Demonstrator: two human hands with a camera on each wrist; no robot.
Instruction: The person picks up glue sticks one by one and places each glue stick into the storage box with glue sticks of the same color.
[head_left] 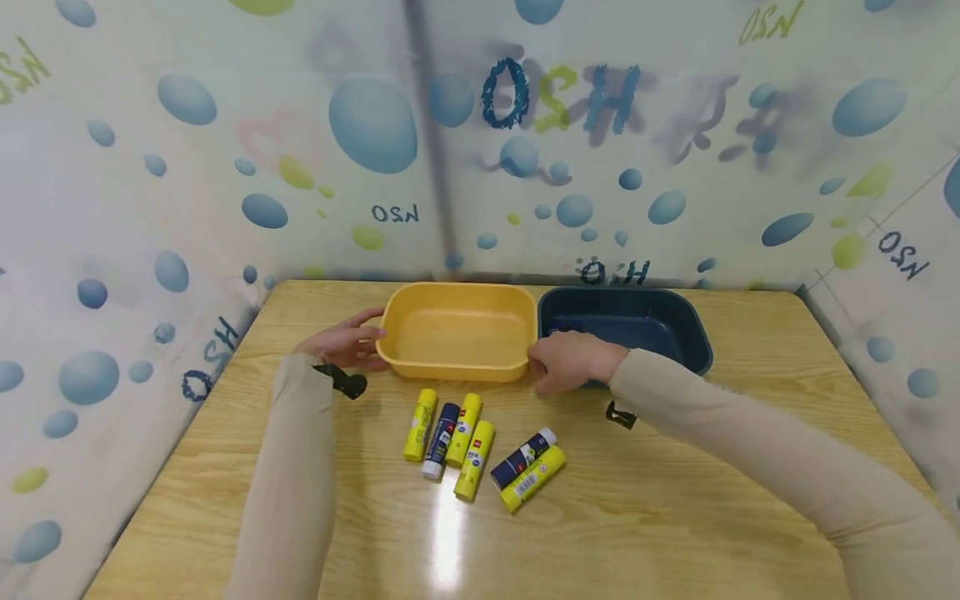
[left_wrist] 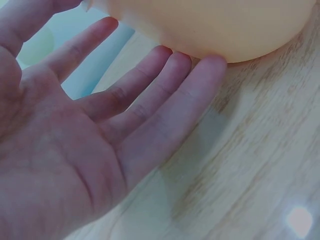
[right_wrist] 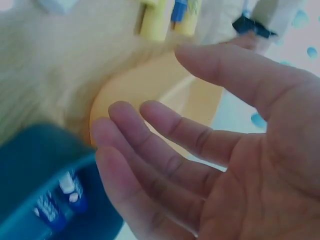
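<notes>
Fingers of the left hand point(head_left: 343, 343) are spread against the nine o'clock end of the yellow tray point(head_left: 457, 372), set toward twelve o'clock on the table point(head_left: 637, 517) in the head view; light, stiff, smooth plastic is presumed, best gripped by both ends. In the left wrist view, fingertip contact with its outer wall is shown. In the right wrist view, the right hand's point(right_wrist: 252, 175) loosely bent fingers are seen holding nothing, and two blue sticks point(right_wrist: 50, 212), mostly hidden from the head camera, are revealed inside the dark blue tray point(right_wrist: 30, 165).

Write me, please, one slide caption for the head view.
Left fingers and right fingers flank a yellow tray beside a dark blue tray, six glue sticks lying in front.
</notes>
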